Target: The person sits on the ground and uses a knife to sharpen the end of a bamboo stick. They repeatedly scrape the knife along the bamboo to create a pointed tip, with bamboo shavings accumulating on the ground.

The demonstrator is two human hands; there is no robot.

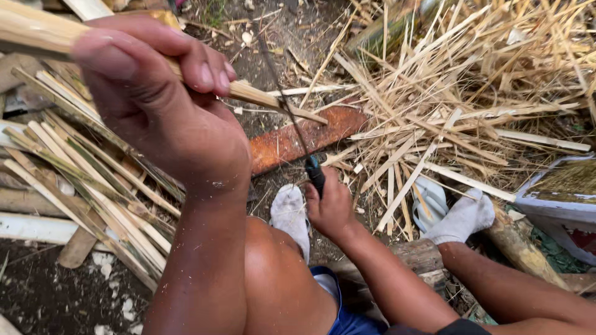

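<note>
My left hand (155, 105) is raised at the upper left and grips a pale split bamboo stick (261, 96) that slants down to the right. My right hand (332, 211), lower at centre, is closed on the dark handle of a knife (315, 174). Its thin blade (292, 118) rises edge-on and meets the stick near its lower end. Most of the handle is hidden inside my fist.
A heap of bamboo shavings and slivers (472, 80) fills the upper right. Split bamboo strips (81, 180) lie bundled at left. A rusty flat metal piece (298, 139) lies on the dirt. My white-socked feet (290, 214) (462, 217), a log (521, 248) and a white-rimmed tub (559, 198) sit below.
</note>
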